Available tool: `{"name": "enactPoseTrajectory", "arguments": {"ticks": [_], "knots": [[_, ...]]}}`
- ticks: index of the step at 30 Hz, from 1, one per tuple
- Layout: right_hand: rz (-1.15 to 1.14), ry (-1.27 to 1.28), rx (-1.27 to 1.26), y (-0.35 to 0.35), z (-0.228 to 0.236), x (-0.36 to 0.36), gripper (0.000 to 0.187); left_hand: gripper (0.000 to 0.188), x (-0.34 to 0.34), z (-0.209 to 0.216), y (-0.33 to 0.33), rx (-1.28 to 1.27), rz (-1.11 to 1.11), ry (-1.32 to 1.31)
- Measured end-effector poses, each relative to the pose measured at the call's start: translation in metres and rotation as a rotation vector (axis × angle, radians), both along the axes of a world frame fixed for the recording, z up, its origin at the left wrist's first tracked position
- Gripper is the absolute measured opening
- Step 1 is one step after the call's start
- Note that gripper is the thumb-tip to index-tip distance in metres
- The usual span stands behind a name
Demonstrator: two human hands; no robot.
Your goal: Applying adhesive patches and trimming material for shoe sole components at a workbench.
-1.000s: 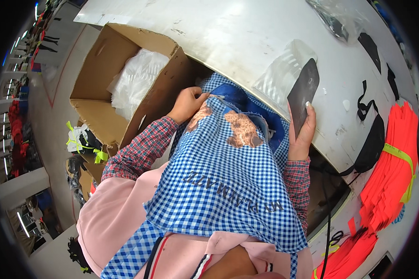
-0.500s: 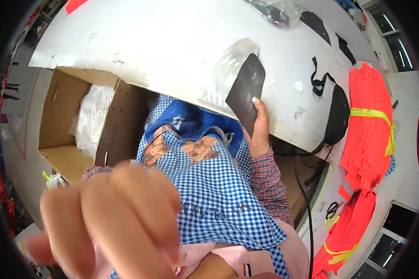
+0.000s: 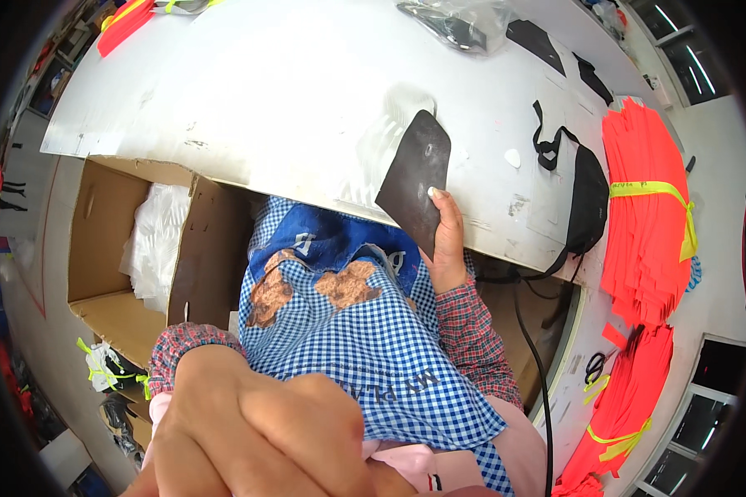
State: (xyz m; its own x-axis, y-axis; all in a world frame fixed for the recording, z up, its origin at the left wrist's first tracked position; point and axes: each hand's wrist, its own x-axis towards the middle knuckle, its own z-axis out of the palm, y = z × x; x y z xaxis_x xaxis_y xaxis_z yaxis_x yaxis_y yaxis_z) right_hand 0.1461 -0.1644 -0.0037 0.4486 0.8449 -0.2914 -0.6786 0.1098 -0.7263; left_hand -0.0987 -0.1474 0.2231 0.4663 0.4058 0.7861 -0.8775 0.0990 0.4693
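In my right hand point(image 3: 446, 240) is a flat, dark, stiff-looking panel point(image 3: 419, 170) with small marks on its face. The thumb lies on top and the panel's lower end is gripped at the table's front edge. Partly behind the panel, a clear plastic sheet or bag point(image 3: 373, 157) rests on the white table point(image 3: 249, 108). My left hand point(image 3: 257, 422) is raised very near the camera, over the lower left of the view. Its back and knuckles show with bent fingers, but the fingertips are cut off or hidden.
An open cardboard box point(image 3: 128, 178) holding white plastic bags point(image 3: 157, 240) stands left of my lap. At right are a black pouch with a strap point(image 3: 588, 199), orange fabric bundles point(image 3: 646, 215) tied with yellow bands, scissors point(image 3: 594, 367) and a hanging black cable point(image 3: 535, 356).
My left hand has moved lower and to the right, baring its wrist and cuff. The view has shifted slightly; my right hand still grips the dark panel.
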Motion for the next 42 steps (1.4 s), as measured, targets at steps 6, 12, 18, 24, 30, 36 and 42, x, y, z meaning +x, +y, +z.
{"name": "enactPoseTrajectory", "arguments": {"ticks": [6, 12, 18, 24, 30, 36, 42], "knots": [[0.017, 0.004, -0.016, -0.001, 0.002, -0.001, 0.016, 0.037, 0.008, -0.048, 0.049, 0.033, 0.139, 0.67], [0.004, 0.012, -0.03, 0.001, 0.008, -0.002, 0.014, 0.029, 0.05, -0.181, 0.106, 0.723, 0.836, 1.094], [-0.049, -0.286, -0.09, 0.009, 0.014, 0.004, 0.012, 0.05, 0.043, -0.221, 0.114, 0.755, 0.856, 1.158], [0.006, -0.824, -0.125, 0.035, 0.011, 0.024, 0.014, 0.055, 0.041, -0.219, 0.12, 0.534, 0.743, 1.217], [0.053, -1.155, -0.227, 0.063, 0.002, 0.029, 0.02, 0.05, 0.041, -0.215, 0.12, 0.409, 0.722, 1.225], [0.112, -1.204, -0.381, 0.068, 0.005, 0.026, 0.021, 0.05, 0.042, -0.215, 0.11, 0.777, 0.791, 1.204], [-0.021, -1.353, -0.462, 0.06, -0.002, 0.031, 0.021, 0.047, 0.041, -0.224, 0.112, 0.811, 0.807, 1.243]]}}
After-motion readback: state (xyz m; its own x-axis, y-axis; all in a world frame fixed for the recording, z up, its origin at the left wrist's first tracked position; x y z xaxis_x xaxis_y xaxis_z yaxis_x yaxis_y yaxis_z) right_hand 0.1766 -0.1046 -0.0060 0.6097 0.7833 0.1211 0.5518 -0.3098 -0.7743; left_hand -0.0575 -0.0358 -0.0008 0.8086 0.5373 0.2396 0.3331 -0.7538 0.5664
